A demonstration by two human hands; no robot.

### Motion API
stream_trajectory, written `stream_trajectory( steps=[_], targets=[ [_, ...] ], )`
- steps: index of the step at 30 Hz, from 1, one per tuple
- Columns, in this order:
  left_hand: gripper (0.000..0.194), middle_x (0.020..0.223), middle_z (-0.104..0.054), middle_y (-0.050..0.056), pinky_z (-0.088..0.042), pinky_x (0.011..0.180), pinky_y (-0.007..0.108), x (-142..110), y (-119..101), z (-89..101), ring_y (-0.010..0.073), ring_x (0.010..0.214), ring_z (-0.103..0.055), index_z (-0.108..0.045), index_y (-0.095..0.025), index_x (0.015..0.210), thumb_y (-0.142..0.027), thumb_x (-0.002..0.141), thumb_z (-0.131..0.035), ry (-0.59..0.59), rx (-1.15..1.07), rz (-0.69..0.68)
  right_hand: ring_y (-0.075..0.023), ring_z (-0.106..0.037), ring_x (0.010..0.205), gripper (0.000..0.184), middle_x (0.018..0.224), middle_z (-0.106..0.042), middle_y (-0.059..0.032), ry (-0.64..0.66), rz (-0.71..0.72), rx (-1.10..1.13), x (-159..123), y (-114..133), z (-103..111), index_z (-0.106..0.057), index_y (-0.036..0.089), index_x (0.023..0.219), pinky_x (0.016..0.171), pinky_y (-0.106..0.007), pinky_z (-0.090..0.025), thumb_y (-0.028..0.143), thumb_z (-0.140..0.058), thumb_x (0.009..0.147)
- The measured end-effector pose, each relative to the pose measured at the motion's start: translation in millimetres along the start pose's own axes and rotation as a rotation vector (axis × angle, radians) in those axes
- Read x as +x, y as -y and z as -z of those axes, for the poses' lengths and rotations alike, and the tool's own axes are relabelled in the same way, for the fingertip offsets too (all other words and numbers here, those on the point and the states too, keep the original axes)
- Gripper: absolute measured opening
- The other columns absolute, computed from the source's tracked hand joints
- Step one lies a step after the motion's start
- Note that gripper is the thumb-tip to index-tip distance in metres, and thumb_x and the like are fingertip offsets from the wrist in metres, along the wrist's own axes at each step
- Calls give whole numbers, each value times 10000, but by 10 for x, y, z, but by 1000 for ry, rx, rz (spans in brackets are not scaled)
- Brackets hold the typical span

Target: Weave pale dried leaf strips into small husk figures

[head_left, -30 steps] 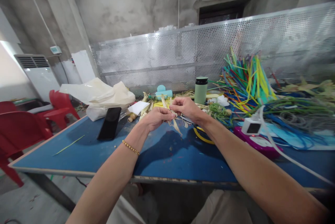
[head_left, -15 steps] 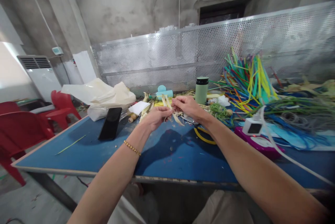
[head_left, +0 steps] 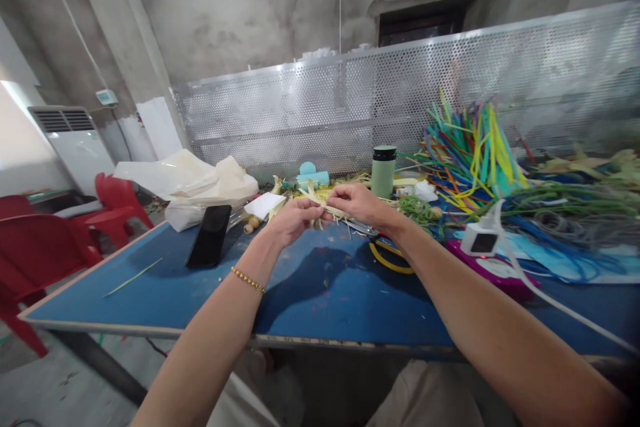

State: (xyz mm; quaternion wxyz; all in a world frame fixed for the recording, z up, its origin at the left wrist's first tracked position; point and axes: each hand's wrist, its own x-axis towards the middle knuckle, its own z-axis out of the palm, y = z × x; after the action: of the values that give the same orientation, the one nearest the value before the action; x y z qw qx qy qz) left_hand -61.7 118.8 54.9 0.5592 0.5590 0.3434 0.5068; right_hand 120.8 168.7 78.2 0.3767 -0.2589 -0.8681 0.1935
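Observation:
Pale strips of dried corn husk (head_left: 334, 211) run between my two hands above the middle of the blue table. My left hand (head_left: 295, 220) is closed, with thumb and fingers pinching the husk. My right hand (head_left: 361, 204) has its fingers pinched together at the husk, just right of the left one; its fingertips are partly hidden. Below my right wrist lie scissors with yellow handles (head_left: 389, 265). Loose husk pieces and a white card (head_left: 264, 205) are behind my left hand.
A black phone (head_left: 209, 237) lies at left, near crumpled wrapping (head_left: 215, 180). A green tumbler (head_left: 384, 174) stands behind my right hand. Colourful strips (head_left: 483, 154), a purple power strip (head_left: 510, 280) and a white cable (head_left: 550, 310) occupy the right side. Perforated metal panels (head_left: 310, 107) border the back.
The husk strips that hung down and stood up between my hands now lie flatter, stretched across between them. My hands stay in nearly the same place, pinching; the scissors show more.

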Motion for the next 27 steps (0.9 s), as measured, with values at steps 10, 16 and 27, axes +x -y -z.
stream_trajectory(
  steps=[10, 16, 27],
  targets=[
    [270, 881, -738, 110, -412, 645, 283, 65, 80, 7, 148, 712, -601, -764, -136, 813, -306, 613, -824, -237, -5, -43, -209, -568, 871, 166, 890, -676, -95, -421, 88, -451, 12, 71, 10, -719, 153, 803, 786, -309, -381, 269, -602, 824],
    [297, 699, -670, 20, -302, 526, 243, 136, 140, 0, 71, 534, -444, -754, -163, 770, -252, 511, -867, -441, -135, -51, -109, -456, 541, 262, 538, -565, 4, -98, 37, -305, -5, 151, -152, -644, 153, 595, 562, -242, -298, 256, -566, 824],
    [306, 612, -601, 12, -278, 508, 248, 85, 119, -79, 93, 537, -447, -732, -144, 742, -363, 554, -833, -374, -35, -185, -92, -437, 511, 265, 474, -523, 16, -38, -54, -250, -22, 150, -276, -603, 143, 508, 550, -240, -264, 215, -581, 763]
  ],
)
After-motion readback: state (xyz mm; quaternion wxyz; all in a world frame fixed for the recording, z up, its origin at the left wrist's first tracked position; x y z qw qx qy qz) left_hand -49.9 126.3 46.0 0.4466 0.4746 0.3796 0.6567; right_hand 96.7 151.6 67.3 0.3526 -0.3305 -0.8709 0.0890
